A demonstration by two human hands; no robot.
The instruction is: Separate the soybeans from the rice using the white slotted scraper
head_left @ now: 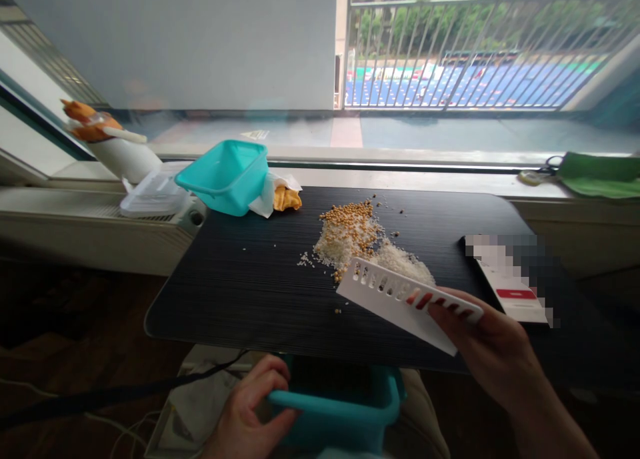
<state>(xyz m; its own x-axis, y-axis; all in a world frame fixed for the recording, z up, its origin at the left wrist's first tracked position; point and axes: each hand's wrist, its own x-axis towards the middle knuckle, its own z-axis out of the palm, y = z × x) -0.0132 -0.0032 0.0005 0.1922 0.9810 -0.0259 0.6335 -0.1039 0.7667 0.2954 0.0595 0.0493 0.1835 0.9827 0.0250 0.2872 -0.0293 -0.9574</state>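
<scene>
Outdoors, I observe a metal railing (473, 53) before green trees (430, 25). At right, I note a green cloth (600, 173) on the sill; at left, an orange toy (90, 120) atop a white cylinder (123, 155) near a heater (95, 225).

Left hand (257, 405) bare | Right hand (493, 342) bare, forearm (545, 405) uncovered | Between hands, apparent beige trouser leg (423, 412), shadowed

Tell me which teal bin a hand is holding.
The near bin, with the left hand on its rim. No hand touches the far bin, upper left in view.
</scene>
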